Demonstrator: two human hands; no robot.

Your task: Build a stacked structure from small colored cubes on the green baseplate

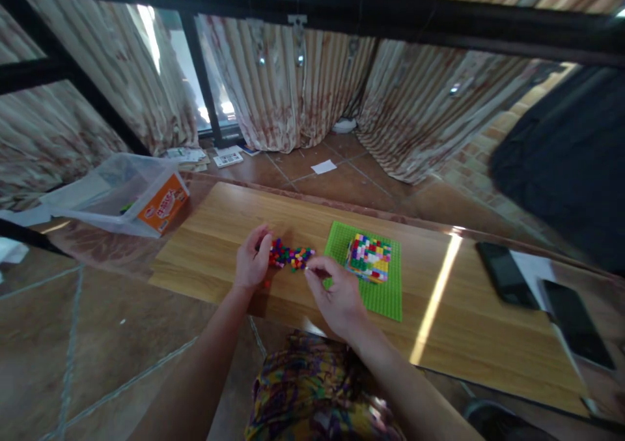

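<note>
A small heap of loose coloured bricks [291,256] lies on the wooden table [469,324]. My left hand [252,260] rests at the heap's left side, fingers curled against the bricks. My right hand [336,292] sits just right of the heap, thumb and forefinger pinched together on something too small to make out. Further right a green baseplate [385,292] lies flat, carrying a multicoloured block of stacked bricks [370,257].
A clear plastic box [105,190] with an orange label stands on the table's far left. Two dark phones [502,273] [576,322] lie at the right end. Curtains, scattered papers and tiled floor lie beyond the table.
</note>
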